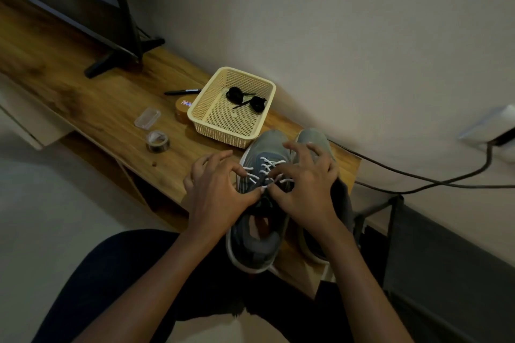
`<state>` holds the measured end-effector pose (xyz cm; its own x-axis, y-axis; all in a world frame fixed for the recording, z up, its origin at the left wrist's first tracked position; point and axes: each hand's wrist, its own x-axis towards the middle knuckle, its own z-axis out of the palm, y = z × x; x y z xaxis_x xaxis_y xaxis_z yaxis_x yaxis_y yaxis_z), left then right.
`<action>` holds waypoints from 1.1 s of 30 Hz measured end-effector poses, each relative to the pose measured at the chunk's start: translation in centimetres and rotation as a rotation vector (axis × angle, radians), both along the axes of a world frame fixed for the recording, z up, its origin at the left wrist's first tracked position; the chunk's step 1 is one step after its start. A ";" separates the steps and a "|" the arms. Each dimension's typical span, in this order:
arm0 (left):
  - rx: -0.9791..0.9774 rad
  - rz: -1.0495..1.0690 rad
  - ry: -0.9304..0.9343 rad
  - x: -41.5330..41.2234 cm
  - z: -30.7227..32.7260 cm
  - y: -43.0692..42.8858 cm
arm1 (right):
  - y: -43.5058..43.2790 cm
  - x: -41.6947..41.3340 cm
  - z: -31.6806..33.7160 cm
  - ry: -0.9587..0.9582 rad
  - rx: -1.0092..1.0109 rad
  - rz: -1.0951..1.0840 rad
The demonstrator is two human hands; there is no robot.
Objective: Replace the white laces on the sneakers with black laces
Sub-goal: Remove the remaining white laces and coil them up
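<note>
Dark-clad knees (111, 287) are sitting closest. Above them, the left hand (214, 184) and right hand (303, 189) are working on the nearer sneaker (256, 237) on the table (97, 108), the fingers of each pinching the white laces (267, 167) near the top eyelets. Unlacing is seemingly just beginning, and next the lace needs drawing out row by row. Black laces (245, 97) are lying coiled in the basket (223, 131). The tape roll (182, 108) is showing a label too small to read.

Dim, warm indoor light; soft shadows, slight overall blur, and wide-angle bending toward the frame edges.
</note>
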<state>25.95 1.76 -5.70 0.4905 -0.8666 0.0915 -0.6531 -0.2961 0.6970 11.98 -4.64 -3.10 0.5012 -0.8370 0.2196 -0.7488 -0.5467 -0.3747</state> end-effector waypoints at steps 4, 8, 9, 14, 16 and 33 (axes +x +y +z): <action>-0.013 -0.012 -0.003 -0.2 -0.1 -0.1 | 0.0 0.1 -0.1 0.071 0.010 0.014; -0.019 -0.012 -0.020 -0.2 -0.1 -0.1 | 0.2 0.1 -0.1 0.049 0.037 0.044; -0.017 -0.015 -0.023 -0.3 -0.1 -0.1 | 0.2 0.1 0.0 0.046 0.055 0.051; -0.048 -0.020 -0.043 -0.4 -0.2 -0.2 | 0.0 -0.2 0.2 0.060 0.143 0.072; -0.086 -0.020 -0.045 -0.5 -0.3 -0.1 | 0.0 -0.2 0.2 0.067 0.156 0.082; -0.088 -0.044 -0.183 -0.9 -0.1 0.1 | -0.1 -0.1 0.4 0.048 0.205 0.090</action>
<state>25.04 1.89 -5.84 0.4203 -0.8719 0.2514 -0.7821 -0.2076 0.5875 11.83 -4.71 -2.73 0.5820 -0.8128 0.0231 -0.7201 -0.5284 -0.4498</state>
